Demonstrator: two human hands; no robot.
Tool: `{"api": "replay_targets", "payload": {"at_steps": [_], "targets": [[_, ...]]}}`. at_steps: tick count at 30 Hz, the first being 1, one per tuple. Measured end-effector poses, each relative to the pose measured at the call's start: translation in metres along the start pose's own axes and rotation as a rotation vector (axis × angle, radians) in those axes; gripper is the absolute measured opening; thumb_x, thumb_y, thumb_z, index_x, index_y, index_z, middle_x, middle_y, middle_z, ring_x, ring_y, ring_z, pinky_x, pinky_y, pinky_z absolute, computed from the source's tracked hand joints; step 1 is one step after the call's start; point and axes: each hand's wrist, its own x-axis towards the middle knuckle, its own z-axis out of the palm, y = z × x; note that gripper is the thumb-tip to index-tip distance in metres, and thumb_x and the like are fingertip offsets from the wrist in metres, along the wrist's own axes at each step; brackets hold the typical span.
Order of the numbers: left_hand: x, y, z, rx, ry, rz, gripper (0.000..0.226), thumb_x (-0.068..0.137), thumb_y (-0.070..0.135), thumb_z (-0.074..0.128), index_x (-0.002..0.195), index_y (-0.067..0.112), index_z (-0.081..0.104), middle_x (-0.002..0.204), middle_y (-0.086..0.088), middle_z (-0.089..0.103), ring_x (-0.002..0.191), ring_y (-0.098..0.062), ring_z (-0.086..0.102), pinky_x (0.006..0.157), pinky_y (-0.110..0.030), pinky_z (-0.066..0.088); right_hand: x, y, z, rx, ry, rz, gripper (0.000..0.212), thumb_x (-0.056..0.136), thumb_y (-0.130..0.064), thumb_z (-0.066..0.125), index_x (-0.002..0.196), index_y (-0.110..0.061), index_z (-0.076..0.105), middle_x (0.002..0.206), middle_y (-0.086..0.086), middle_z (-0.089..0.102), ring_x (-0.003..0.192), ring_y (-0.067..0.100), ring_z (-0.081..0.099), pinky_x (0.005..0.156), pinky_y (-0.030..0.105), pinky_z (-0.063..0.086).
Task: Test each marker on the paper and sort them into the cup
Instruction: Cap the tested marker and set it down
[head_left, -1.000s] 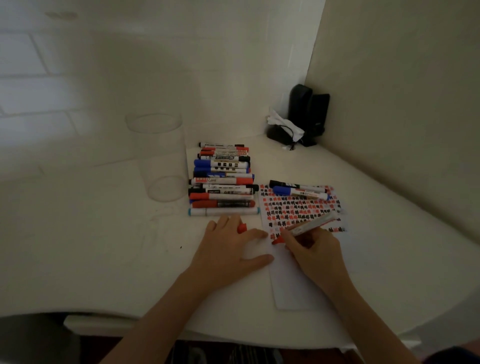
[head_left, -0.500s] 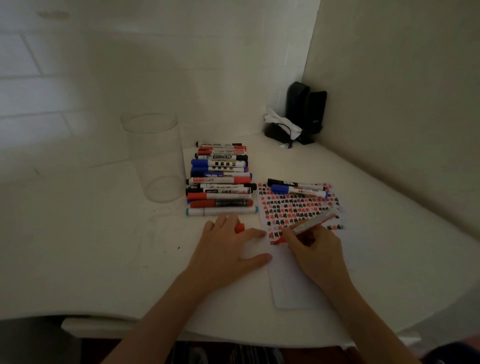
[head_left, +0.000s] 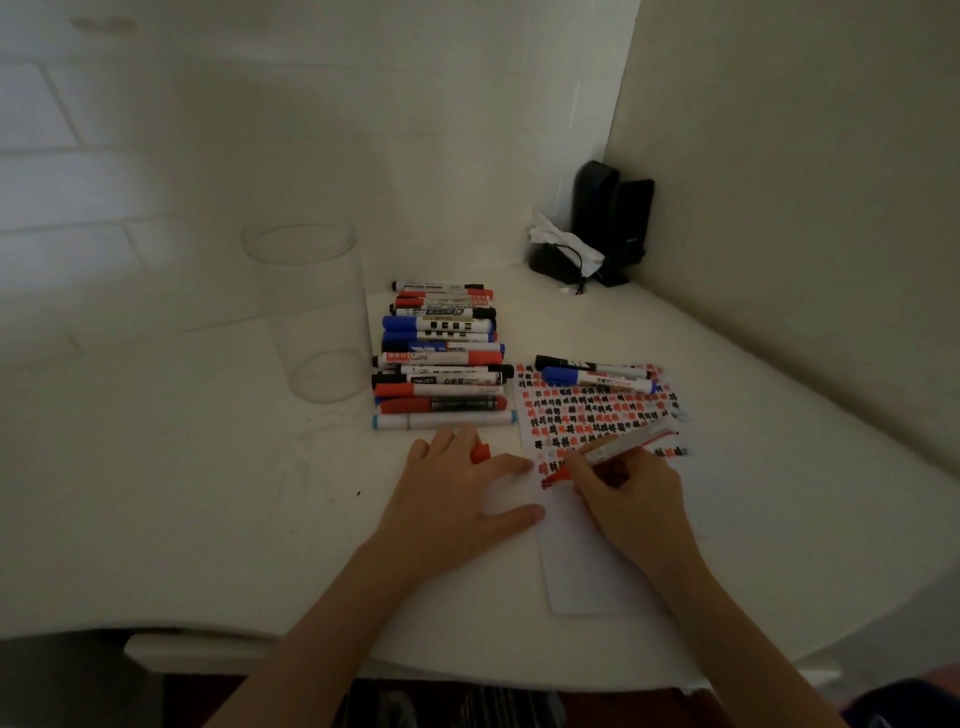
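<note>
looking down from the head view: a white table (head_left: 156, 493) set in a corner, dim light. the right hand (head_left: 631, 501) has its fingers curled round a red marker (head_left: 613, 449), pen-grip, tip down on the paper (head_left: 587, 561) at the left end of the lowest row of marks; barrel slants up and to the right, away from the hand. the paper lies flat, its far half filled with rows of red and black scribbles, the near half blank. the left hand (head_left: 460, 501) lies flat on the table just left of the paper, fingers spread and straight, thumb tip at the sheet's left edge; a red cap (head_left: 480, 453) shows between its fingers, whether pinched or only lying there i cannot tell. two markers, one black (head_left: 587, 365) and one blue (head_left: 597, 379), lie side by side across the far edge of the paper. a pile of markers (head_left: 441, 358) in red, blue and black, laid parallel, sits just left of the paper's far end. the clear cup (head_left: 306, 312) stands upright just left of the pile, nothing visible inside. in the far corner, dark box-like objects (head_left: 613, 218) with a crumpled white tissue (head_left: 563, 241) in front.
</note>
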Motion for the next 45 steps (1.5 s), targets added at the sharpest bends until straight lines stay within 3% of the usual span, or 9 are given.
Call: {"api": "replay_targets", "payload": {"at_steps": [6, 9, 11, 13, 16, 20, 25, 31, 45], "targets": [[0.001, -0.004, 0.003, -0.038, 0.017, 0.040, 0.056, 0.084, 0.074, 0.027, 0.134, 0.050, 0.033, 0.104, 0.011, 0.034, 0.099, -0.007, 0.032, 0.091, -0.029, 0.031, -0.001, -0.004, -0.003, 0.066, 0.027, 0.036, 0.017, 0.086, -0.033, 0.066, 0.073, -0.023, 0.061, 0.069, -0.013, 0.064, 0.060, -0.003, 0.060, 0.056, 0.008, 0.045], [0.001, -0.005, 0.000, -0.400, 0.036, -0.028, 0.041, 0.099, 0.041, 0.032, 0.140, 0.041, 0.028, 0.113, 0.017, 0.041, 0.107, -0.002, 0.040, 0.099, -0.026, 0.030, -0.001, -0.004, -0.007, 0.200, 0.072, 0.061, 0.023, 0.087, -0.034, 0.064, 0.071, -0.018, 0.065, 0.065, -0.006, 0.067, 0.057, 0.000, 0.062, 0.052, 0.009, 0.047], [0.001, -0.009, -0.005, -0.680, 0.044, -0.099, 0.037, 0.102, 0.026, 0.035, 0.137, 0.036, 0.031, 0.105, 0.019, 0.050, 0.091, 0.008, 0.048, 0.091, -0.020, 0.038, -0.003, -0.008, -0.009, 0.281, 0.065, 0.075, 0.022, 0.088, -0.031, 0.064, 0.073, -0.015, 0.065, 0.065, -0.005, 0.068, 0.056, -0.001, 0.063, 0.050, 0.009, 0.045], [-0.002, -0.015, -0.010, -0.769, 0.057, -0.101, 0.034, 0.102, 0.023, 0.038, 0.131, 0.039, 0.029, 0.102, 0.017, 0.058, 0.089, 0.011, 0.054, 0.083, -0.014, 0.041, -0.003, -0.012, -0.011, 0.330, 0.039, 0.087, 0.019, 0.090, -0.027, 0.063, 0.079, -0.011, 0.066, 0.068, -0.005, 0.067, 0.055, -0.004, 0.062, 0.049, 0.007, 0.043], [-0.011, -0.027, -0.012, -0.860, 0.074, -0.139, 0.032, 0.097, 0.022, 0.051, 0.125, 0.034, 0.040, 0.106, 0.025, 0.063, 0.103, 0.012, 0.055, 0.087, -0.007, 0.041, -0.001, -0.020, -0.016, 0.374, -0.015, 0.100, 0.016, 0.088, -0.024, 0.065, 0.090, -0.009, 0.067, 0.072, 0.002, 0.069, 0.054, 0.000, 0.063, 0.049, 0.009, 0.046], [-0.018, -0.031, -0.013, -0.898, 0.216, -0.160, 0.023, 0.089, 0.014, 0.065, 0.106, 0.028, 0.061, 0.099, 0.015, 0.068, 0.085, 0.004, 0.065, 0.077, -0.010, 0.047, -0.004, -0.038, -0.010, 0.574, -0.120, 0.156, 0.017, 0.086, -0.024, 0.066, 0.095, -0.011, 0.068, 0.078, 0.008, 0.069, 0.065, 0.015, 0.064, 0.057, 0.025, 0.053], [-0.019, -0.029, -0.015, -0.924, 0.229, -0.150, 0.022, 0.090, 0.017, 0.063, 0.103, 0.035, 0.062, 0.098, 0.011, 0.070, 0.088, -0.002, 0.066, 0.083, -0.020, 0.053, -0.013, -0.055, 0.007, 0.743, -0.178, 0.246, 0.023, 0.091, -0.026, 0.059, 0.086, -0.006, 0.068, 0.069, 0.008, 0.064, 0.064, 0.016, 0.059, 0.064, 0.032, 0.051], [-0.018, -0.031, -0.013, -0.950, 0.233, -0.124, 0.018, 0.091, 0.014, 0.061, 0.108, 0.018, 0.066, 0.091, 0.008, 0.071, 0.082, -0.002, 0.066, 0.077, -0.014, 0.050, -0.013, -0.056, 0.015, 0.748, -0.151, 0.252, 0.021, 0.091, -0.025, 0.060, 0.090, -0.006, 0.068, 0.069, 0.005, 0.068, 0.061, 0.012, 0.061, 0.060, 0.028, 0.051], [-0.017, -0.029, -0.015, -0.927, 0.259, -0.098, 0.022, 0.087, 0.014, 0.067, 0.100, 0.031, 0.065, 0.094, 0.016, 0.066, 0.086, 0.005, 0.062, 0.077, -0.007, 0.045, -0.007, -0.058, 0.025, 0.550, -0.191, 0.131, 0.023, 0.085, -0.027, 0.067, 0.078, -0.005, 0.068, 0.061, 0.004, 0.064, 0.054, 0.012, 0.058, 0.053, 0.022, 0.050]]}}
